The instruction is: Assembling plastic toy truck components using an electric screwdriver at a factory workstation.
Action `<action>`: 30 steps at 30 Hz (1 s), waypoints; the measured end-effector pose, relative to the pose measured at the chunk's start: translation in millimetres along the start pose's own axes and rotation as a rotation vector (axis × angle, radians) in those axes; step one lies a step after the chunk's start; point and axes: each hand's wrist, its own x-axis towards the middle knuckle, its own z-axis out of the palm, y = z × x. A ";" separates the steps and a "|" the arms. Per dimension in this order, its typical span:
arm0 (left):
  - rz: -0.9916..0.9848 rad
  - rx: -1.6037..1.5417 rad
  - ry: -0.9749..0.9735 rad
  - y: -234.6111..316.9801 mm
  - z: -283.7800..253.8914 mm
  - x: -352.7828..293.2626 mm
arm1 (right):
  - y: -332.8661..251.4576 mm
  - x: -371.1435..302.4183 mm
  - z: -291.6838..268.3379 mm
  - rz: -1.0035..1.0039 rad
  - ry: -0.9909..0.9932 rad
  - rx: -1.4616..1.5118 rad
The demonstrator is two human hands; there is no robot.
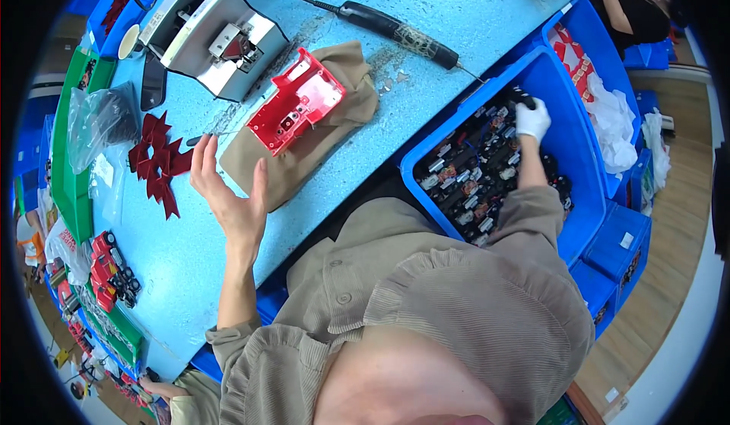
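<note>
– How do the hands stand?
– Well apart: the left hand (232,197) is spread near the red shell (325,96), the gloved right hand (534,119) is inside the blue bin (579,113), toward its far corner, at a dark part (520,96); whether it grips, I can't tell
– And the shell?
– Hollow side up on the brown cloth (362,94), near the front edge of the bench (426,14)

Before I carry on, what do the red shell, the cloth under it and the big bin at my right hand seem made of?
Shell: probably hard plastic, glossy red; its thin, moulded-looking walls catch highlights.
Cloth: woven fabric by the look, matte tan, with soft folds; fibre unclear.
Bin: likely plastic, smooth blue with a slight sheen and rounded rim.
</note>
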 end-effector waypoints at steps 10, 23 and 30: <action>0.384 -0.606 -0.467 69.7 18.6 32.0 | -100.1 -0.9 -250.5 0.062 -0.531 0.494; 0.064 -0.498 -0.907 21.3 -45.5 21.3 | -227.0 -90.7 -153.2 -0.648 -1.161 1.123; 0.416 0.241 -0.244 -12.3 -65.6 36.9 | -245.1 -91.3 -96.2 -1.049 -1.116 0.662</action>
